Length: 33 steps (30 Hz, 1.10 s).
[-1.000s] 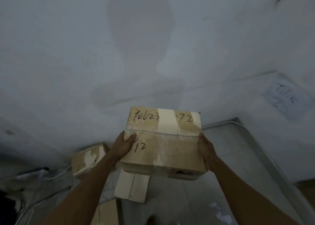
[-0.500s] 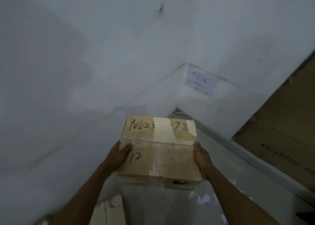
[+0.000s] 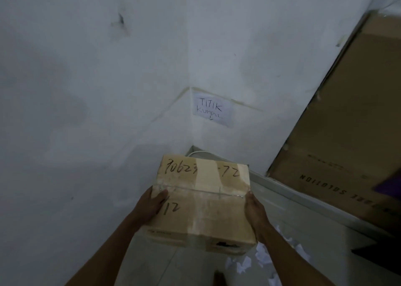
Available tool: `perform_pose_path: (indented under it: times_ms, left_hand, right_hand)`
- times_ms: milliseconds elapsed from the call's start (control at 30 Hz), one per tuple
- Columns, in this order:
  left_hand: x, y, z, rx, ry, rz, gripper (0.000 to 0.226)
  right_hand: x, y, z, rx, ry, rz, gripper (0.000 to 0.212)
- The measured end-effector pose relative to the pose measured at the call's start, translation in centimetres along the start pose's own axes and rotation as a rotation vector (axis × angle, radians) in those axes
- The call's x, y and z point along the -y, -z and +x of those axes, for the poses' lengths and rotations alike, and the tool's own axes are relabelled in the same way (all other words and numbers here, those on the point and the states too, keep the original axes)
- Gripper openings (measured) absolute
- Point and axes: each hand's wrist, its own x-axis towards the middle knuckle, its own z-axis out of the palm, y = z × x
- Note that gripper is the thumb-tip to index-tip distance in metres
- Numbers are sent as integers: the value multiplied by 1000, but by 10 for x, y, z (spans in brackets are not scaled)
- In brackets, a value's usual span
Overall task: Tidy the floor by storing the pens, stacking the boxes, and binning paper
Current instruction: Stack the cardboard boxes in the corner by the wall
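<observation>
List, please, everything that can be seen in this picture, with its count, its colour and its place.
cardboard box: one, brown with pale tape and black handwriting, held in the air in front of the room corner
paper sign: one, white with handwritten words, on the wall at the corner
crumpled paper scraps: several, white, on the floor below and right of the box
cardboard sheet: one, brown with dark print, standing at the right
cable: one, white, in the corner behind the box
purple thing: one, at the right edge, too cut off to identify
left hand: one, grips the box's left side, thumb on top
right hand: one, holds the box's right side
</observation>
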Motion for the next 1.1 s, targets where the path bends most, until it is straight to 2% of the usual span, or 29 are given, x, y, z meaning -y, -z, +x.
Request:
perform_pose_path:
  times_ms: [267, 333, 400, 567, 667, 833, 933, 1100]
  left_hand:
    - [-37, -28, 79, 24, 40, 18, 35]
    - [-46, -31, 95, 27, 55, 11, 33]
    - [-51, -31, 110, 31, 58, -3, 34]
    - [-66, -31, 150, 62, 42, 4, 27]
    - [-67, -26, 184, 99, 42, 16, 31]
    - [-64, -20, 246, 147, 68, 11, 30]
    - [-62, -25, 278, 164, 78, 17, 30]
    - [-31, -35, 335, 164, 157, -2, 46]
  right_hand:
    - [45, 24, 77, 7, -26, 16, 59]
    - [55, 26, 93, 8, -38, 18, 51]
    - [62, 25, 107, 5, -12, -7, 34]
    - [75, 13, 140, -30, -20, -10, 29]
    - [87, 1, 163, -58, -44, 24, 26]
    - [94, -29, 195, -142, -65, 169, 31]
    - [94, -42, 217, -211, -44, 124, 44]
    - [95, -57, 257, -262, -20, -2, 48]
